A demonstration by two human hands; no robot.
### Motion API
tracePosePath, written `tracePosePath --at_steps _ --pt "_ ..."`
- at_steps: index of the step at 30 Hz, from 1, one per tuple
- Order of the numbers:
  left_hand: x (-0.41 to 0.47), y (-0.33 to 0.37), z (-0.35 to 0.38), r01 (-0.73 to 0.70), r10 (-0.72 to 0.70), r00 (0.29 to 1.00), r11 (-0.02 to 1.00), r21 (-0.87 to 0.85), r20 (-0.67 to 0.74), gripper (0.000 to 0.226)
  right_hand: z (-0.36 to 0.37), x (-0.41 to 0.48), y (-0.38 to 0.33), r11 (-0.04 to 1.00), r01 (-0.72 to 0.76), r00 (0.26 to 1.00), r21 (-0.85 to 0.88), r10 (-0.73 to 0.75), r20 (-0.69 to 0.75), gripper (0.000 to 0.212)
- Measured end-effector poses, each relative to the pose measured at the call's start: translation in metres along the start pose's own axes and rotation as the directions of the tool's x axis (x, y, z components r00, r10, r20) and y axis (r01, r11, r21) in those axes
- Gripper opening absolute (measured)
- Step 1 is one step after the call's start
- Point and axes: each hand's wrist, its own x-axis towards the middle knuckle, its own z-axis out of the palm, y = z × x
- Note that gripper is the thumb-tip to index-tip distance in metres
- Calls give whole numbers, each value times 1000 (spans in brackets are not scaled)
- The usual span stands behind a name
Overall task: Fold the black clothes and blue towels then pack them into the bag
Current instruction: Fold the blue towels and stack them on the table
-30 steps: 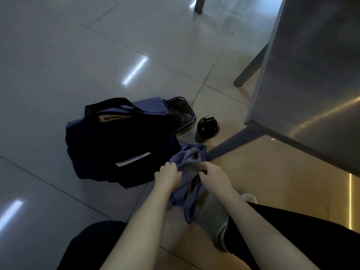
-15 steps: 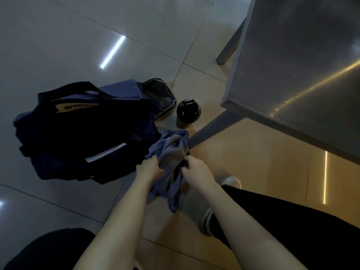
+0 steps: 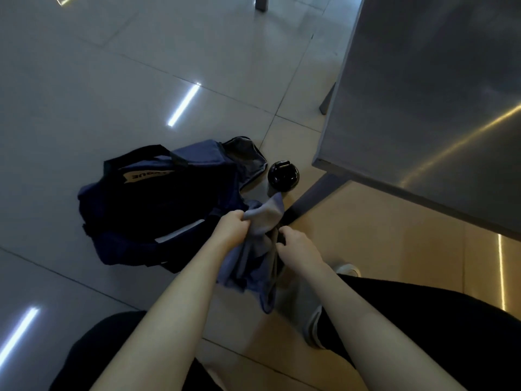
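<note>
Fingers point(image 3: 239, 215) of the left hand point(image 3: 229, 230) are curled tight round the upper edge of the blue towel point(image 3: 263, 218), bunching it in a fist just below the middle of the frame. Just to the right, the right hand point(image 3: 298, 246) curls its own fingers into a dark fold of the same cloth, and their tips are hidden there. Both bare forearms reach up from the bottom edge, over black trousers point(image 3: 423, 334).

From the two grips the towel hangs crumpled between the wrists. Its lower end dangles above the tiled floor point(image 3: 112, 80), just left of a grey shoe point(image 3: 311, 325). A second, paler shoe toe point(image 3: 348, 269) shows to the right of the right wrist.

Beyond the hands, left of centre, a dark blue bag point(image 3: 158, 204) lies on the floor with black handles, a pale lettered label on top and its right end gaping. The towel's raised corner overlaps that end in the view, but I cannot tell whether they touch.

A black bottle point(image 3: 282, 176) stands on the floor just right of the bag's gaping end and just above the towel's tip. To its right a grey leg point(image 3: 313, 198) slants up to the corner of a metal desk point(image 3: 423, 108), which fills the upper right of the frame.
</note>
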Motion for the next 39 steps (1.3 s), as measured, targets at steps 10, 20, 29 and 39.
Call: tracePosePath --at_steps 10,20,29,39 --pt "-64 82 -91 -210 216 962 976 56 -168 17 -43 -53 -30 986 102 992 133 -92 -83 42" --pt "-137 166 -132 -301 304 925 952 50 -227 20 -77 -116 -56 893 339 937 297 -291 -196 54" --pt "-184 180 -164 -280 305 890 952 123 -338 15 -116 -164 -96 785 579 762 220 -424 -490 12" --pt "-238 165 -166 -384 404 861 915 127 -308 8 -168 -204 -133 701 560 753 442 -209 -624 33"
